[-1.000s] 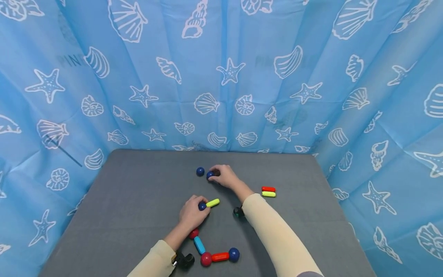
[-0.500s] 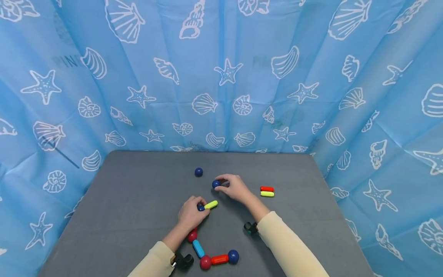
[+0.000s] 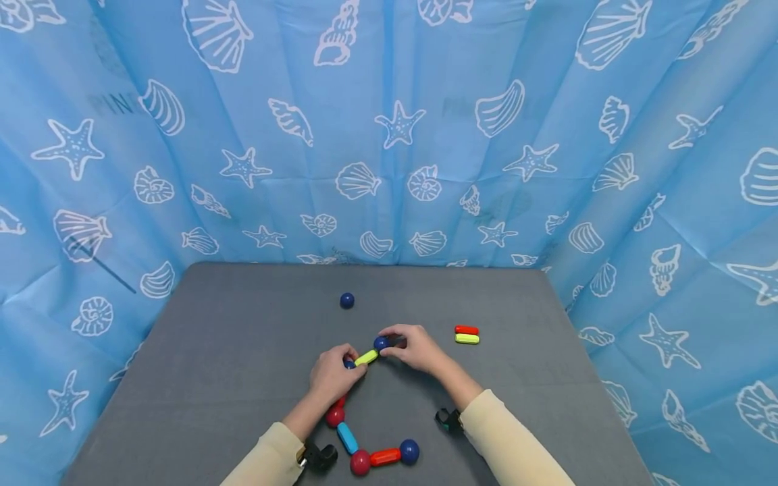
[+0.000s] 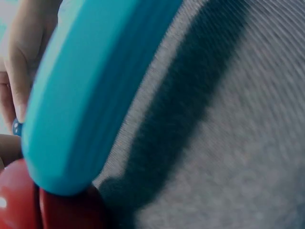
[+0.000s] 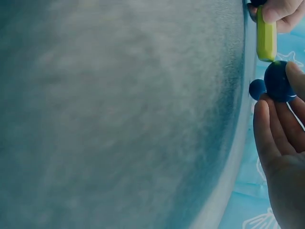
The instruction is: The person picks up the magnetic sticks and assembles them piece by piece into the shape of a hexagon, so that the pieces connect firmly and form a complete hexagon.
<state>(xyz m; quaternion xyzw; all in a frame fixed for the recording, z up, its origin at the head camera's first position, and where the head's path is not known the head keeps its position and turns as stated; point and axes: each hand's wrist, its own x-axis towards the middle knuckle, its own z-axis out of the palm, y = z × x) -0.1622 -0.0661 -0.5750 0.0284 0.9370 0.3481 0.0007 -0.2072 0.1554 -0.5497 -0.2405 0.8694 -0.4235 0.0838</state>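
Right hand: grip pinching blue ball at tip of yellow rod. Left hand: grip round second blue ball, other end.

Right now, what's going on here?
A person's right hand pinches a blue ball at one end of a yellow-green rod; the left hand grips the rod's other end, by another blue ball. Nearer the person, a light-blue rod links two red balls. A loose blue ball sits toward the table's far edge.
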